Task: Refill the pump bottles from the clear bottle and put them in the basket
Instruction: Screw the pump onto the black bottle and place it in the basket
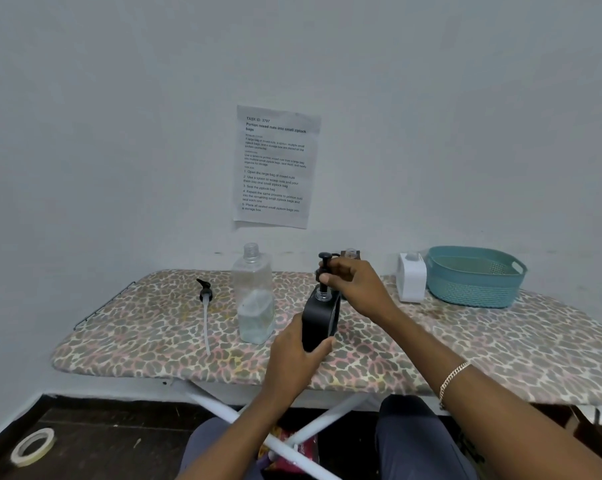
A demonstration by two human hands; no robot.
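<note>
– Looking at what surface?
– Leopard-print counter [465, 358] against a pale wall [119, 133], a printed sheet [275, 168] taped above.
– Containers?
– Uncapped clear bottle [254, 299], liquid in its lower third; teal basket [472, 282] at the right end, white bottle [412, 278] just beside.
– Hands?
– Left hand [292, 355] grips the black pump bottle [318, 323] mid-counter; right hand [355, 282] pinches its pump [325, 261].

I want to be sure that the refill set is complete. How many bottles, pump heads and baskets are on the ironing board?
Bottles: 4 (clear bottle, black bottle, brown bottle, white bottle)
Pump heads: 2 (loose pump head, held pump head)
Baskets: 1 (teal basket)
Total: 7
</note>
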